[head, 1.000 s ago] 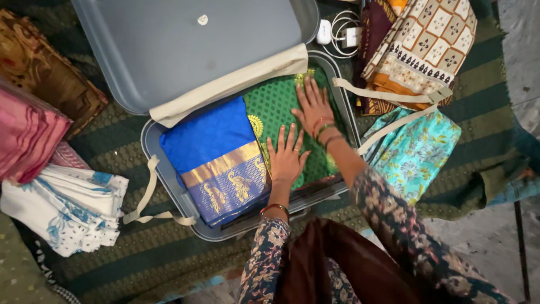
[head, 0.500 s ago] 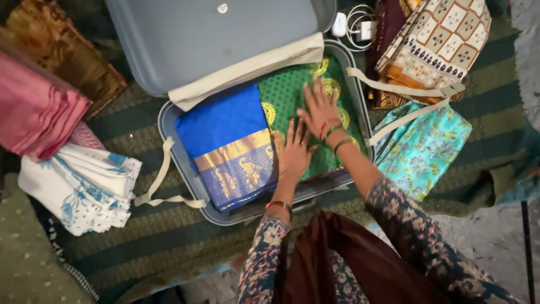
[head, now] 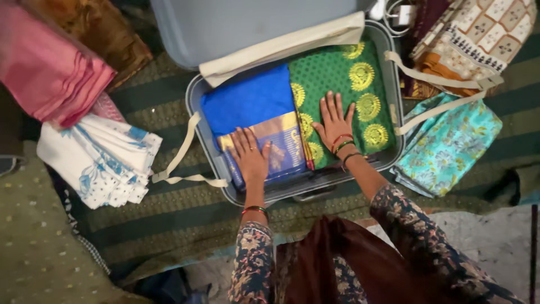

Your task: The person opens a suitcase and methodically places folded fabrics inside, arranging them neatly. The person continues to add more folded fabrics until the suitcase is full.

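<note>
Left hand: the left hand (head: 250, 157) lies flat, palm down and fingers spread, gripping nothing, on the gold-bordered end of the folded royal-blue silk cloth (head: 253, 107).
Right hand: the right hand (head: 334, 121) also lies flat and open, fingers fanned toward 12 o'clock, pressed on the folded green cloth with round gold motifs (head: 343, 79); red and green bangles ring its wrist.
Blue cloth: fills the left half of the open grey hard-shell suitcase (head: 394, 84), its gold band with woven figures at the 6 o'clock end, under the left hand.
Green cloth: fills the right half of the suitcase, edge to edge with the blue cloth, gold discs running along its 3 o'clock side.
Suitcase: lies open on a dark green striped woven mat (head: 157, 219); its grey lid (head: 236, 25) stands up at 12 o'clock, a cream fabric flap (head: 281, 50) hanging along the hinge.
Straps: one cream webbing strap (head: 180, 163) trails out of the case at 9 o'clock onto the mat; another cream strap (head: 433, 79) trails out at 3 o'clock across the neighbouring cloths.
At 3 o'clock: a folded turquoise floral cloth (head: 450, 146) just beside the case, and above it a cream and brown block-printed cloth (head: 478, 39).
At 9 o'clock: a folded white cloth with blue print (head: 101, 163), and above it a pleated pink cloth (head: 50, 67).
At 1 o'clock: a white charger with coiled cable (head: 399, 11), partly cut off by the frame edge.
Sleeves: both forearms wear dark floral-print sleeves (head: 253, 264).
</note>
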